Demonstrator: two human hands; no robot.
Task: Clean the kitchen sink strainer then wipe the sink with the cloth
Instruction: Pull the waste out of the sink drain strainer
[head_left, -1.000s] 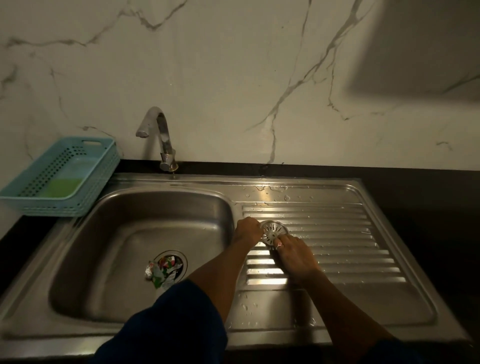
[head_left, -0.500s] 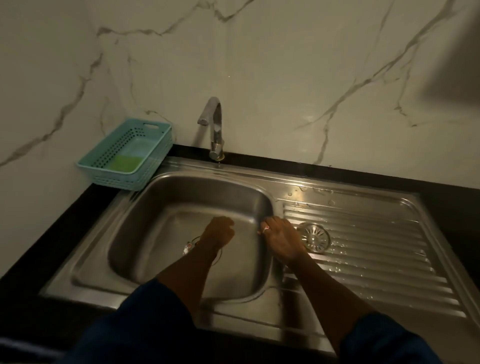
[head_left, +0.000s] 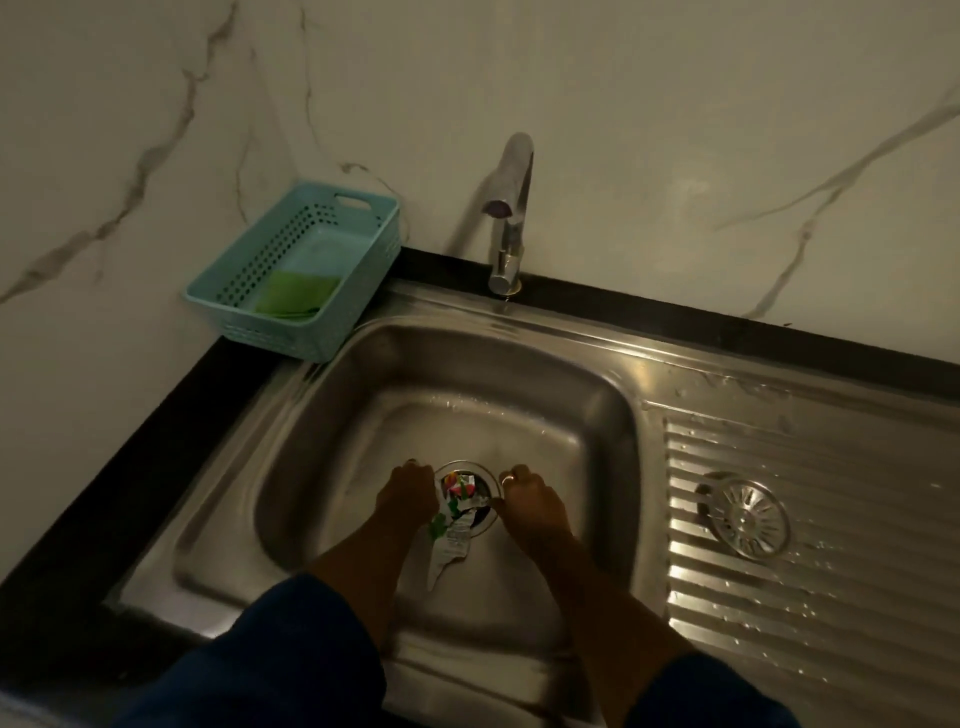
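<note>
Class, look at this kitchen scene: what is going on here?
A person has both hands down in the stainless steel sink basin: the left hand and right hand flank the drain opening, which holds crumpled colourful wrapper scraps. Whether either grips them is too blurred to tell. The round perforated metal strainer lies on the ribbed draining board; the green cloth sits in the turquoise plastic basket.

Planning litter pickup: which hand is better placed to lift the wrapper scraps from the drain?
Likely left: the left hand lies against the wrapper scraps, which trail toward it; the right hand sits across the drain.
</note>
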